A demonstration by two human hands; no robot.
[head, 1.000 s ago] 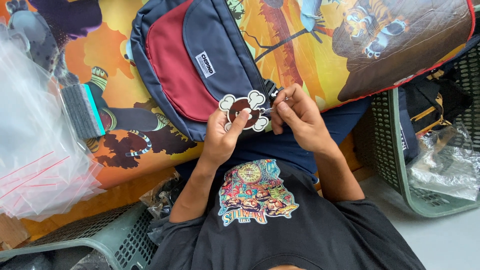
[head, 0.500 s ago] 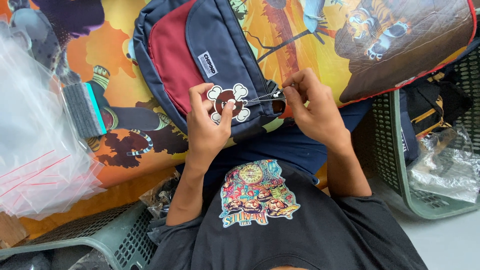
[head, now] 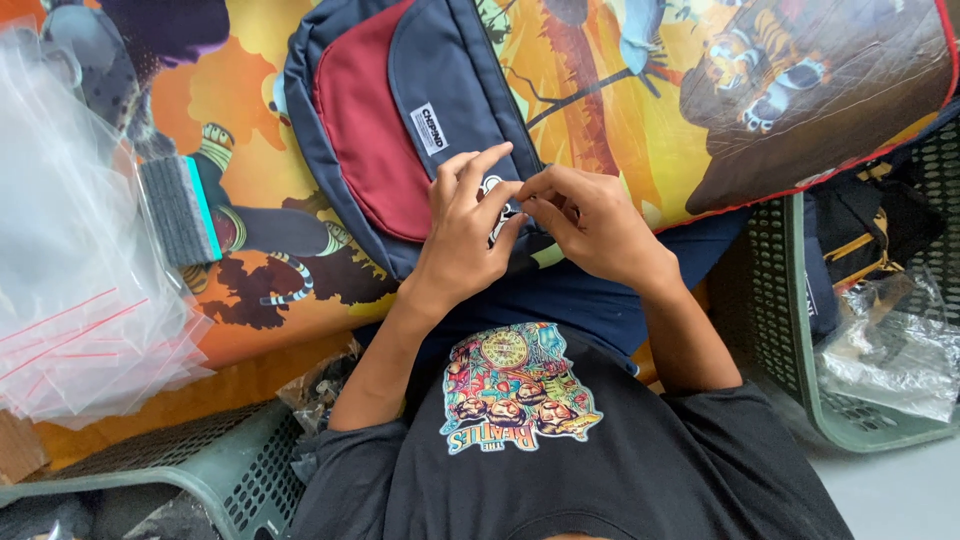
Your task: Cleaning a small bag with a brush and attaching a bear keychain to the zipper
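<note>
Both hands have slid up onto the backpack since a sec ago, w/ the charm coming along: earlier it hung in full view below the bag's lower edge, now it's mostly hidden under the fingers.

Left hand and right hand meet fingertip to fingertip at the zipper near the bag's lower right corner, both pinching the small white-and-brown charm; only a sliver shows between the fingers. Looks like the charm is being fixed at the zip, prob. not finished yet, since both hands grip it; can't tell if it's clipped on.

Bag: navy w/ a dark red front pocket and a small white label, lying flat on a bright cartoon-print mat, front up, zips closed as far as visible.
</note>
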